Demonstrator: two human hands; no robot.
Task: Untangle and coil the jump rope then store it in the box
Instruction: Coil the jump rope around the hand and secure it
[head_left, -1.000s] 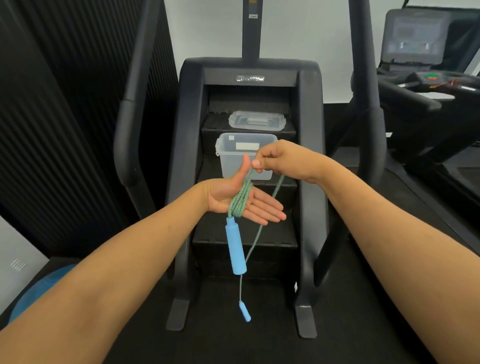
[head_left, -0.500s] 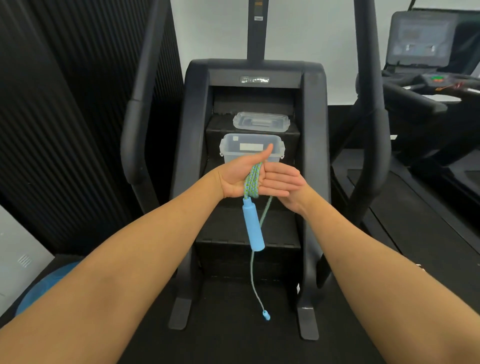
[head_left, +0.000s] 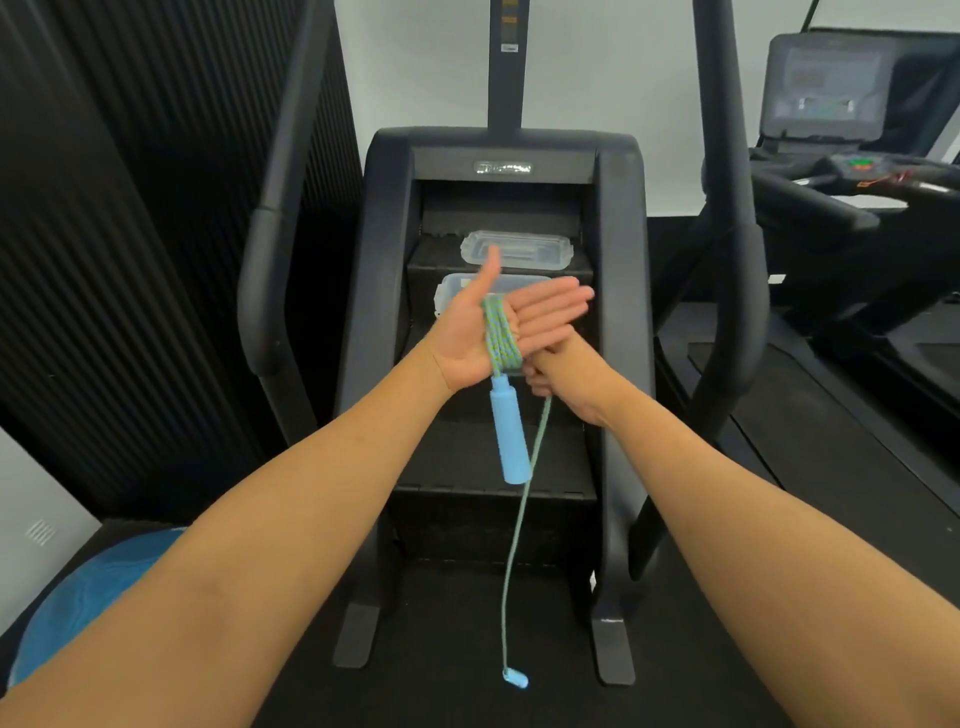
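Several turns of the blue-green jump rope (head_left: 501, 338) are wound around the palm of the left hand (head_left: 462, 340), which is held up flat at chest height. Its fingers are straight and close together and its thumb points upward. One light blue handle (head_left: 509, 436) hangs straight down from the coil, just under the heel of that hand.

The right hand (head_left: 540, 382) sits just below and behind the left. Most of it is hidden, so its grip cannot be told for sure, though it looks curled where the rope passes. From there a single loose strand (head_left: 524, 499) drops to the second handle (head_left: 515, 678), which dangles close to the black floor.

No knots show in the hanging strand, so the untangling appears finished. The coiling seems roughly half done, since a long run of rope is not yet wound in.

Storage has not begun. The clear plastic box (head_left: 448, 301) stands open on a step of the black stair climber (head_left: 498, 166) directly ahead, partly hidden by the left hand. Its lid (head_left: 519, 249) lies on the step above. What remains is winding in the loose length, tucking in both handles and placing the bundle in the box.
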